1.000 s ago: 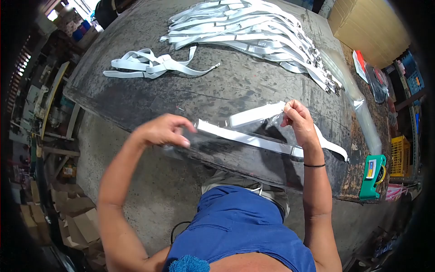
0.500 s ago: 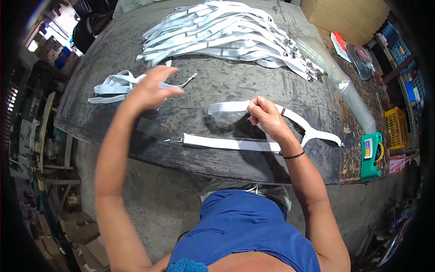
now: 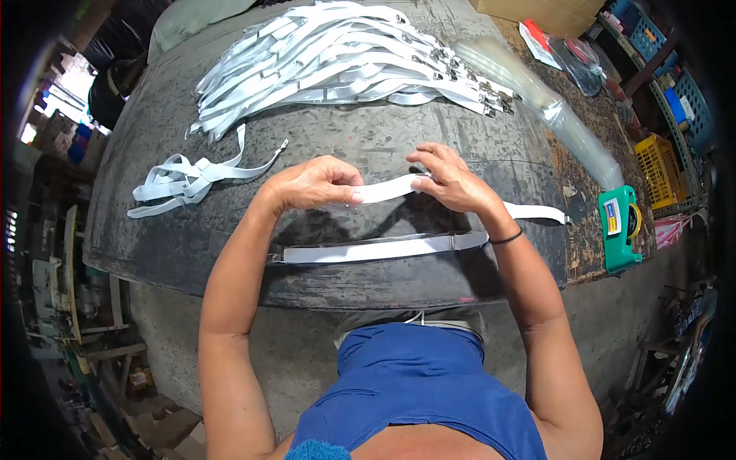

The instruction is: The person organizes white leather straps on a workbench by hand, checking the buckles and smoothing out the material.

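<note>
White elastic suspenders with metal clips lie across the near part of the table, one strap straight along the front. My left hand is closed on another strap of this pair, thumb along it. My right hand grips the same strap a short way to the right, thumb pressed on it and fingers curled above. A small dark piece shows by its fingertips, too hidden to name. The strap is lifted and bowed between my hands. Clear plastic shows along the front strap. The right end lies beyond my right wrist.
A big pile of white suspenders covers the back of the table. One loose tangled pair is at left. Clear plastic sleeves and a green tape dispenser stand along the right edge. A yellow crate sits beyond.
My left hand has come from beside the loose tangled pair at left to the strap and closed on it. My right hand stays at the strap, its fingers now less clenched. The view has shifted slightly.
</note>
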{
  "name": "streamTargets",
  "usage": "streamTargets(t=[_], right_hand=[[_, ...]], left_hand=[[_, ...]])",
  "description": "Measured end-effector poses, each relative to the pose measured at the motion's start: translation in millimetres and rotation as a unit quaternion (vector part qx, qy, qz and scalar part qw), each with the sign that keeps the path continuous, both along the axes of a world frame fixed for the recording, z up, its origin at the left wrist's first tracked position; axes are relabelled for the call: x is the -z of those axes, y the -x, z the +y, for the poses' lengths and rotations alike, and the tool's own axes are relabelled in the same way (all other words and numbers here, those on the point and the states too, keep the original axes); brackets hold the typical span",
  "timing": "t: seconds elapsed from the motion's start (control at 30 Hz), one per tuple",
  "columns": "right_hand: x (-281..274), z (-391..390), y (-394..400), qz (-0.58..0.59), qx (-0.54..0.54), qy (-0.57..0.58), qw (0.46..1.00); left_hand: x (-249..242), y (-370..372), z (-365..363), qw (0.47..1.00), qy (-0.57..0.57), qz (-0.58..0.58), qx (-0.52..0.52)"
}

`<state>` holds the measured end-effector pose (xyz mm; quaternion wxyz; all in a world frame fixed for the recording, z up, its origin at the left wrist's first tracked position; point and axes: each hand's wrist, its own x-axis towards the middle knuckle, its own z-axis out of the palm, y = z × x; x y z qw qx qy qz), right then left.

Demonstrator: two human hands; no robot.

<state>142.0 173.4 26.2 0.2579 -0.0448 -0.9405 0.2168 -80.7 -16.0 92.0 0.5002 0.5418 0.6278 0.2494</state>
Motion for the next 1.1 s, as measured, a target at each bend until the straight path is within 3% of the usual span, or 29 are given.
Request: streamTargets(t=[0.03, 0.1, 0.17, 0.23, 0.43, 0.57, 0.63, 0.8, 1.03, 1.1], right_hand=[[4.5, 8.1, -1.2, 0.002, 0.002, 0.002, 1.000], [3.7, 15.6, -1.2, -0.167, -0.072, 0.093, 0.979], [-6.9, 12.7, -1.1, -0.201, -0.068, 0.127, 0.969], [-19.9, 8.3, -2.0, -0.243, -0.075, 0.235, 0.938], [-28.1, -0.3, 5.6, -0.276, -0.094, 0.221, 0.931], [-15.2, 16.9, -16.3, -0.204, -0.058, 0.144, 0.967], [-15.8, 32.9, -28.1, -0.267, -0.050, 0.171, 0.947], [-17.9, 29.8, -32.5, -0.257, -0.094, 0.218, 0.937], [-28.4, 31.9, -49.2, -0.262, -0.045, 0.200, 0.943], [-14.1, 40.5, -54.2, -0.264, -0.051, 0.214, 0.939]], left_hand=[[-1.6, 0.2, -0.8, 1.000, 0.008, -0.004, 0.005], [3.3, 2.0, 0.1, 1.000, 0.001, -0.003, 0.011], [8.6, 2.9, -0.7, 0.997, 0.007, 0.071, 0.016], [9.1, -2.1, 3.6, 0.996, 0.012, 0.083, 0.013], [24.3, -31.0, 37.5, 0.995, -0.013, 0.101, 0.016], [25.1, -34.9, 42.7, 0.996, -0.026, 0.087, 0.011], [26.8, -34.6, 42.2, 0.995, -0.023, 0.093, 0.011], [34.2, -46.4, 55.1, 0.995, -0.016, 0.100, 0.023], [41.0, -55.4, 63.5, 0.994, -0.043, 0.097, 0.023], [45.7, -54.2, 62.8, 0.999, -0.016, 0.049, 0.002]])
